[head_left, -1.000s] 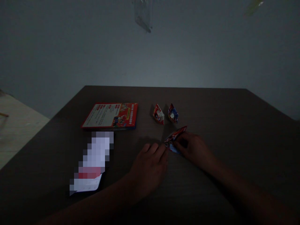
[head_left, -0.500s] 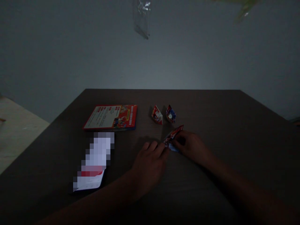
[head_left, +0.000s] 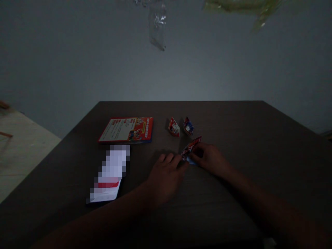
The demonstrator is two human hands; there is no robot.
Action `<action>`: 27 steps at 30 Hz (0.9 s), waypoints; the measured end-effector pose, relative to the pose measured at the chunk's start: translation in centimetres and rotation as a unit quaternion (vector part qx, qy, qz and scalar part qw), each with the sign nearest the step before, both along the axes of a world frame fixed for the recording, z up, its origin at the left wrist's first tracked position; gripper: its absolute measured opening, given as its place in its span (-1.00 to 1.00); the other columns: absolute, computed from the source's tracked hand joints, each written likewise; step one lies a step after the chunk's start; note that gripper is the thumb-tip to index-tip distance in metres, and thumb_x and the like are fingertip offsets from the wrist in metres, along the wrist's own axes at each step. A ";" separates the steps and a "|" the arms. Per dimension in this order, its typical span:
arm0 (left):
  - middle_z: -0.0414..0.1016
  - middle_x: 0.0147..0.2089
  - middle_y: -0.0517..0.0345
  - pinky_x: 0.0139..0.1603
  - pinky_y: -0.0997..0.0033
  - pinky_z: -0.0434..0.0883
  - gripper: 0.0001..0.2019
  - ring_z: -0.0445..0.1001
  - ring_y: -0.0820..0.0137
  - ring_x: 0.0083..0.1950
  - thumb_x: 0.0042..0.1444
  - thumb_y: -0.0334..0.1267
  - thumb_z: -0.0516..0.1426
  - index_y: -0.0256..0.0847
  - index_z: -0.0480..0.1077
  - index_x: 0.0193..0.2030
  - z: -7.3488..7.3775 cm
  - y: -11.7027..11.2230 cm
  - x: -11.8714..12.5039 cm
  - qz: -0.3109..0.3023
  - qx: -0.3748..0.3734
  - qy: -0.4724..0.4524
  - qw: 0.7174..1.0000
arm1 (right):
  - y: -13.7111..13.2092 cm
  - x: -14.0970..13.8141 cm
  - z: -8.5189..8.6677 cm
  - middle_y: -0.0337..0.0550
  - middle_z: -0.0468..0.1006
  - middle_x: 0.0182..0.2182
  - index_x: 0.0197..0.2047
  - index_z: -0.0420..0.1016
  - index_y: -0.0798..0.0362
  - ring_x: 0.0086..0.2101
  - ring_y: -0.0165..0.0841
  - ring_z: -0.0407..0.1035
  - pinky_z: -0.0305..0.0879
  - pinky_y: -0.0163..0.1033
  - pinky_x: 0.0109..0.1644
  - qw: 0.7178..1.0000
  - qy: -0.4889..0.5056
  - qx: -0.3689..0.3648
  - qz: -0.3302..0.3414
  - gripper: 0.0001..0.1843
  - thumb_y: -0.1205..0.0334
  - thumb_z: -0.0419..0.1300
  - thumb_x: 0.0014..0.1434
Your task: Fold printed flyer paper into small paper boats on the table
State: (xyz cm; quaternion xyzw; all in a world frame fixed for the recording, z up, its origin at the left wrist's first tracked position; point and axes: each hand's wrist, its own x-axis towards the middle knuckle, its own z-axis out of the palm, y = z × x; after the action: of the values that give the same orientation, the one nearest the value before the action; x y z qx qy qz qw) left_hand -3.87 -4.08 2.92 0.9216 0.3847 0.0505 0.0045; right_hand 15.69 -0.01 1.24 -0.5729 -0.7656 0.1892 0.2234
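Note:
A partly folded sheet of printed paper (head_left: 191,147), red on its raised flap and pale blue underneath, lies on the table between my hands. My right hand (head_left: 212,160) pinches its right side between thumb and fingers. At the left corner my left hand (head_left: 166,176) grips the paper with thumb and forefinger, its other fingers curled on the table. Just beyond stand two small folded paper pieces, boat-like in form: a red and white one (head_left: 174,127) and a blue and red one (head_left: 188,126). The fingertips against the sheet are dim and partly hidden.
On the dark table (head_left: 233,121), a red and white printed booklet or stack of cards (head_left: 116,130) lies at the left. Nearer me is a phone (head_left: 111,173) with its screen lit and blurred out. A clear plastic piece (head_left: 157,29) hangs on the wall behind.
The whole view has shifted slightly, so the phone and booklet appear further right. Both hands stay on the folded paper, with little visible change in their hold.

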 end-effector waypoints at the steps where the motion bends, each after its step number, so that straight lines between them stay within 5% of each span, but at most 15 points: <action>1: 0.34 0.04 0.03 -0.06 0.17 0.19 -0.66 0.27 0.22 -0.01 0.23 -0.28 -0.02 -0.13 0.27 0.14 0.1 0.0 0.0 -0.003 -0.001 -0.001 1.000 | 0.0 0.0 0.0 -0.15 0.56 -0.44 -0.33 0.50 0.10 -0.48 -0.38 0.40 0.21 -0.31 -0.41 1.000 0.000 0.000 -0.001 -0.84 0.19 0.18 0.09; 27: 0.34 0.03 -0.01 -0.03 0.16 0.17 -0.62 0.24 0.19 0.01 0.14 -0.33 0.00 -0.26 0.27 0.12 0.0 0.5 -0.1 -0.006 -0.022 0.002 1.000 | -0.5 0.5 0.3 -0.16 0.53 -0.43 -0.30 0.46 0.10 -0.46 -0.37 0.37 0.22 -0.31 -0.41 0.999 0.001 -0.038 0.012 -0.75 0.13 0.28 -0.03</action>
State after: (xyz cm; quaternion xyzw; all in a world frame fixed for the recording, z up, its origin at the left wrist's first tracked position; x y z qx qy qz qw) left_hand -3.93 -3.61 2.90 0.9237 0.3803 0.0403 0.0245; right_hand 16.19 -0.47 1.56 -0.5716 -0.7643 0.2213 0.2002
